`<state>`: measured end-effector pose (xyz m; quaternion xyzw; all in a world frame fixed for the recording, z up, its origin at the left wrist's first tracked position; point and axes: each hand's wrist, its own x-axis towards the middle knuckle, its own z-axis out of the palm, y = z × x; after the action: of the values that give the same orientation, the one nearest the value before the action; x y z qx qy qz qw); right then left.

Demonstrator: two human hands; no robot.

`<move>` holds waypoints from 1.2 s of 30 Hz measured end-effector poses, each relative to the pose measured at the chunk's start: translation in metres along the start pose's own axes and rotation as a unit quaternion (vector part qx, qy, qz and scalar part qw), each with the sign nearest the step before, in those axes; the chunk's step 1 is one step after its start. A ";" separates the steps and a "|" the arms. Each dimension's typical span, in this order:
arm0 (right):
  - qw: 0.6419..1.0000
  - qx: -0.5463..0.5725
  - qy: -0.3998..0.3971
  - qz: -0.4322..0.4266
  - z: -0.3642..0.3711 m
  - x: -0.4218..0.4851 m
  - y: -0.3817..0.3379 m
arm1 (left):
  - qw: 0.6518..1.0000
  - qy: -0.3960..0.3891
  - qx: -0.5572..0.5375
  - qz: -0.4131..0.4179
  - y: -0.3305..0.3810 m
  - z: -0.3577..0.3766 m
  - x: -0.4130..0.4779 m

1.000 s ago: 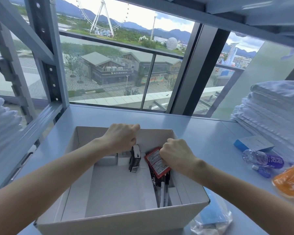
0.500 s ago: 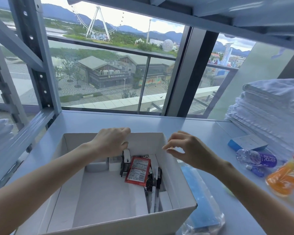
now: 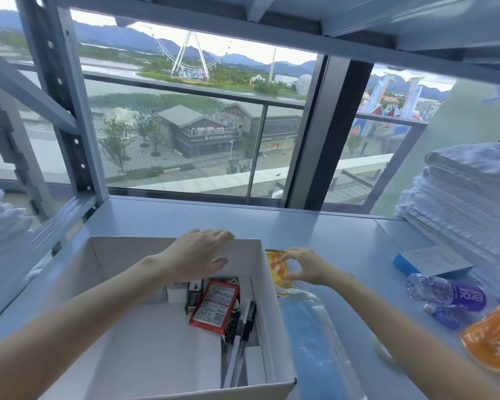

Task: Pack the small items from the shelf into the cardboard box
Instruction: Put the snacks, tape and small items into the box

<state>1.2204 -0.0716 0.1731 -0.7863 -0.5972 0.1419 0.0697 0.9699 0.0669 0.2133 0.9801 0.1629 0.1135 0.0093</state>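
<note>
1. Found left hand (image 3: 197, 255) laid over the far rim of the cardboard box (image 3: 113, 252) at 12 o'clock, fingers straight and relaxed, gripping nothing.
2. Found right hand (image 3: 309, 267) outside the box at 2 o'clock, thumb and fingertips pinching a yellow-orange sachet (image 3: 278, 269) just beside the far end of the right wall. Could not tell whether sachet and wall touch.
3. Noted hands apart, with the box's far right corner between them.
4. Recorded inside the box, toward 1 to 3 o'clock: red packet (image 3: 215, 306) lying partly over dark pens (image 3: 244, 327). Also small white boxes (image 3: 175, 294) against the far wall.
5. Noted on the shelf (image 3: 329, 232), at 4 o'clock against the box's right wall: clear bag (image 3: 315, 347) with blue contents.
6. Recorded farther out at 3 o'clock: blue-and-white carton (image 3: 433, 262) and, near it, a bottle (image 3: 448, 293) with purple label lying on its side. Orange pouch (image 3: 494, 339) at 4 o'clock.
7. Observed stacked white towels (image 3: 468, 203) at 2 o'clock, at the far right of the shelf.
</note>
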 end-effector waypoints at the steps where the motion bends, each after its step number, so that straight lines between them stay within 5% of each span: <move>1: 1.000 0.006 -0.009 -0.006 0.003 0.006 -0.001 | 1.000 0.008 0.001 0.001 -0.003 0.000 -0.004; 7: 0.998 0.043 -0.009 0.039 0.017 0.038 -0.004 | 0.999 0.033 0.021 -0.025 -0.014 0.003 -0.025; 17: 0.956 0.274 -0.016 0.103 0.012 0.048 -0.001 | 0.998 0.043 0.033 -0.037 -0.013 0.006 -0.024; 27: 0.920 0.296 0.257 0.021 -0.084 0.007 -0.028 | 0.999 0.001 0.037 -0.021 -0.030 -0.001 -0.032; 30: 0.911 0.352 0.213 -0.015 -0.107 -0.021 -0.056 | 0.999 0.004 0.009 -0.030 -0.038 -0.014 -0.042; 36: 0.964 0.250 0.040 -0.082 -0.079 -0.058 -0.117 | 0.992 0.123 0.020 0.017 -0.032 -0.043 -0.081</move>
<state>1.1227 -0.0895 0.2892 -0.6976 -0.6017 0.2491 0.2987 0.8756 0.0704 0.2355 0.9613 0.1487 0.2298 -0.0326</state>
